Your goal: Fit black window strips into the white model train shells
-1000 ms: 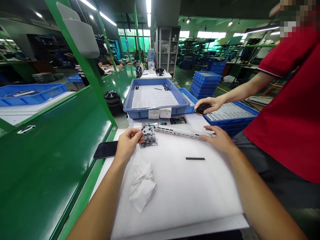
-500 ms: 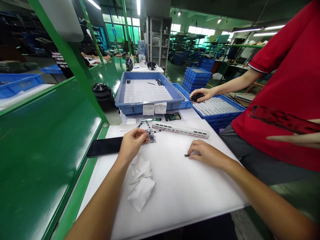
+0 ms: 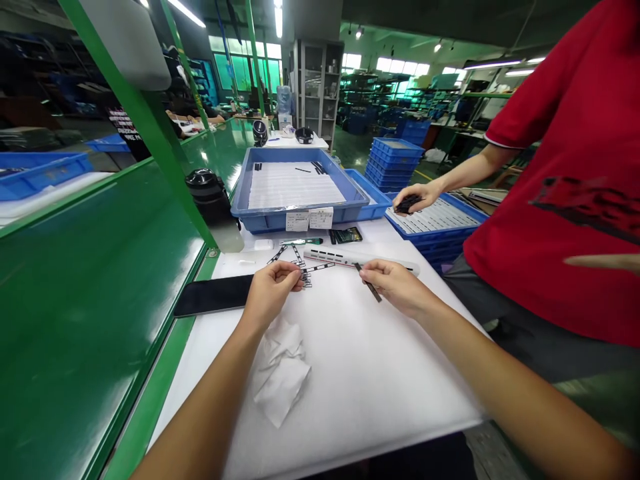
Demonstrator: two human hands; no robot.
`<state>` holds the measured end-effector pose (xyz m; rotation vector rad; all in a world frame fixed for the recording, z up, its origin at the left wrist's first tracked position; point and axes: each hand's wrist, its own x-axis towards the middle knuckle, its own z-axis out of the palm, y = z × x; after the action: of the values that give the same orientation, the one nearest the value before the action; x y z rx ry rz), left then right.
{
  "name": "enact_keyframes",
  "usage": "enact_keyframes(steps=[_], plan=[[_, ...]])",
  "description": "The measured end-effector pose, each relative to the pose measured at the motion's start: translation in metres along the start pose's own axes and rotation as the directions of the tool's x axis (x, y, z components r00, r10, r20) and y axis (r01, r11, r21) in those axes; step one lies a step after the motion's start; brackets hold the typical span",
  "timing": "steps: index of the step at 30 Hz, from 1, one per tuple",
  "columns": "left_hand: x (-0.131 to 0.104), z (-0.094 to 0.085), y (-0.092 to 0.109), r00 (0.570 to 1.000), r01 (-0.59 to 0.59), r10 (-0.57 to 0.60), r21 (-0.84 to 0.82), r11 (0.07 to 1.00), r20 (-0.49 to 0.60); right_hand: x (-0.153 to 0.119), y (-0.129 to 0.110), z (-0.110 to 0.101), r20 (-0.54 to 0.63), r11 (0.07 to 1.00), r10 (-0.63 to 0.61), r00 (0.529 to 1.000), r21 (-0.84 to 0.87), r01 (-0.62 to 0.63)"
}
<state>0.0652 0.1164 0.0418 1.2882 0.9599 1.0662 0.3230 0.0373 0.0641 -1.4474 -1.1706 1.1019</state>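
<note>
My right hand pinches a thin dark strip by its upper part, held tilted above the white tabletop. My left hand is closed, thumb against fingertips, beside a loose pile of black frame-like pieces. What it grips, if anything, is hidden. Behind both hands lies a long white slotted bar, its right part partly covered by my right hand. A crumpled white tissue rests below my left hand, and a black phone lies to its left.
A large blue tray with several black strips stands at the back. A dark bottle is beside the green post. At right, a co-worker in a red shirt holds black pieces over another blue tray.
My right hand has lifted the dark strip off the tabletop and moved up and left, turning the strip. My left hand has shifted slightly right. The co-worker's hand has moved a little right.
</note>
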Motion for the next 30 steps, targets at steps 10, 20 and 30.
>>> enact_keyframes(steps=[10, 20, 30], plan=[[-0.001, 0.008, -0.003, 0.999, 0.033, -0.034, 0.027, 0.999, 0.014, 0.015, 0.01, 0.034, -0.085, 0.937, -0.043, 0.995, 0.342, 0.07], [-0.012, 0.025, -0.001, 0.991, 0.132, -0.133, 0.012, 0.991, 0.004, 0.003, 0.022, 0.034, -0.133, 0.903, 0.063, 0.989, 0.43, 0.001], [-0.016, 0.03, 0.0, 0.982, 0.186, -0.184, -0.05, 0.981, 0.043, 0.002, 0.021, 0.036, -0.114, 0.893, 0.13, 0.985, 0.445, -0.066]])
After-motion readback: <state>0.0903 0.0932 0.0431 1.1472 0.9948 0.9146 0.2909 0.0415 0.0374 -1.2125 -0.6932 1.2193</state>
